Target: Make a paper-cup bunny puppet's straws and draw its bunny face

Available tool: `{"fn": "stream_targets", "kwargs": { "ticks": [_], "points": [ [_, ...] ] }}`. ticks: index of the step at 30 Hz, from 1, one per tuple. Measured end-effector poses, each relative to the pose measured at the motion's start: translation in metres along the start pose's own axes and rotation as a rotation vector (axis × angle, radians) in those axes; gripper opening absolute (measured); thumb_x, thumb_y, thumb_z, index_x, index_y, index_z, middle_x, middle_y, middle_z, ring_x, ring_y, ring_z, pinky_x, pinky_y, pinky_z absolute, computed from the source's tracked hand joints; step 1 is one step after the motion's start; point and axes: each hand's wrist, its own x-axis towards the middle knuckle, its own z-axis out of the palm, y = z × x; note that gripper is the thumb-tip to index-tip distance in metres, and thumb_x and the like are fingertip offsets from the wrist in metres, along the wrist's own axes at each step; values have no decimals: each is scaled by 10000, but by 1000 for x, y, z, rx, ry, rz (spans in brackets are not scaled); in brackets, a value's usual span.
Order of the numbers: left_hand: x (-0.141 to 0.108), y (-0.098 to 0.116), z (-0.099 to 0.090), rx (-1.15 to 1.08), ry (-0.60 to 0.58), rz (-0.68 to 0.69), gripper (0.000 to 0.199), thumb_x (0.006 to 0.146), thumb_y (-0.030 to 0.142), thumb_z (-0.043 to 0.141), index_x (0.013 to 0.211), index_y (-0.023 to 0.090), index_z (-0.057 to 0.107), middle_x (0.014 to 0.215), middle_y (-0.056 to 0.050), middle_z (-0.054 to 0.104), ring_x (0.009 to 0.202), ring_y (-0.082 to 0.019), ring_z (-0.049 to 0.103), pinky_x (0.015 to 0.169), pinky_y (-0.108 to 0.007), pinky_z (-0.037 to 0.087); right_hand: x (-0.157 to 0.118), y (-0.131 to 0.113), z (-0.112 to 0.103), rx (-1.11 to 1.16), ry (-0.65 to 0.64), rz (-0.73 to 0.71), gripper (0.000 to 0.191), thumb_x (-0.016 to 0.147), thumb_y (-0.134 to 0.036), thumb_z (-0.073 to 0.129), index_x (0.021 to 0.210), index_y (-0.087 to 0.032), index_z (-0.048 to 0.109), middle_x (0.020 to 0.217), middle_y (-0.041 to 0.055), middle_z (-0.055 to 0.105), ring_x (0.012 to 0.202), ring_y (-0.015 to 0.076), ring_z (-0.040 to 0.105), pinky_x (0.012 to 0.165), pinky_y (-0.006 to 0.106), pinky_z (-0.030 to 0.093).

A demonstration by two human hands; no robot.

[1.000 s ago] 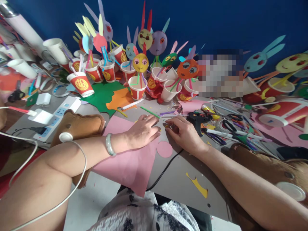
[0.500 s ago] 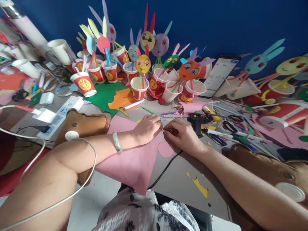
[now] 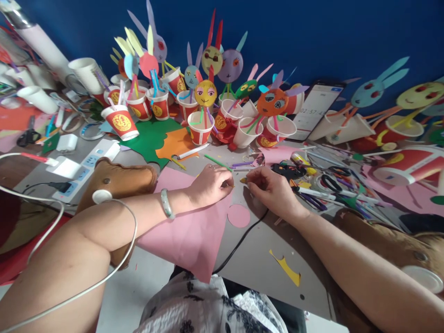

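Note:
My left hand (image 3: 212, 186) rests at the upper right edge of the pink paper sheet (image 3: 187, 222), its fingers curled together round something too small to make out. Across a narrow gap, my right hand (image 3: 268, 189) pinches a tiny yellowish piece (image 3: 243, 180) between thumb and forefinger. Just below the hands a pink paper circle (image 3: 238, 216) lies flat on the grey table (image 3: 253, 263). A black glue gun (image 3: 287, 170) lies behind my right hand, which partly hides it.
Paper cups with rabbit figures (image 3: 201, 125) line the back, beside a phone (image 3: 317, 108). Scissors, pens and straws (image 3: 333, 185) clutter the right. A power strip (image 3: 86, 169) and brown cushion (image 3: 121, 178) are left. A black cable (image 3: 239, 247) crosses the front near a yellow scrap (image 3: 286, 268).
My hands have moved apart, the right one shifting rightward with the small yellowish piece now visible at its fingertips. The glue gun is more covered by my right hand.

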Motion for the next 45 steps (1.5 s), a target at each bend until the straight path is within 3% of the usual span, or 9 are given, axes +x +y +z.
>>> {"fn": "stream_targets", "kwargs": {
  "ticks": [7,10,14,20,29,33,37,45],
  "points": [
    [2,-8,0,314,33,122,143,920,146,539,850,159,664,924,-62,700,935,-230,610,868,-397,391,-3,-2,1,-490,-83,-265,244,925,-242,516,1010,-177,734,957,122,679,863,251,637,763,381,443],
    [3,-8,-2,420,9,182,214,964,162,482,860,165,669,929,-67,697,945,-241,592,830,-400,367,-7,-7,1,-693,-147,-314,271,943,-212,489,1034,-166,740,963,130,673,825,247,621,749,390,385],
    [2,-5,-5,441,-60,251,267,988,157,454,828,163,668,893,-64,689,926,-227,577,813,-382,349,-12,-18,-1,-788,-283,-339,276,896,-120,508,1072,-150,719,957,123,659,821,239,610,754,379,341],
    [1,-5,-4,440,-35,277,268,978,160,482,784,172,665,852,-54,677,900,-223,571,799,-374,343,-14,-29,-4,-805,-356,-312,303,919,-113,502,1144,-139,702,981,123,644,875,246,617,783,368,346],
    [2,-7,-2,442,21,204,196,956,172,514,844,167,675,853,-44,702,888,-217,590,818,-370,358,-11,-10,-6,-590,-255,-293,312,915,-133,536,1154,-177,732,1040,117,637,931,233,628,808,351,422],
    [2,-7,-3,446,32,223,226,970,181,507,821,179,678,849,-35,710,879,-214,590,798,-370,344,-12,-16,-8,-644,-304,-339,351,880,-87,542,1171,-162,723,1029,122,635,930,244,625,806,365,425],
    [3,-7,-3,450,-19,246,275,993,185,483,803,181,682,854,-34,706,909,-215,587,808,-373,339,-13,-21,-6,-706,-310,-349,347,890,-95,526,1169,-148,726,1012,130,637,893,254,624,792,388,422],
    [-9,11,-15,539,-222,251,260,950,98,443,919,151,695,994,-89,676,1021,-259,561,842,-398,357,-10,-10,-9,-554,-284,-324,365,919,-99,496,1188,-187,726,1036,116,632,955,234,621,822,355,437]
  ]
}}
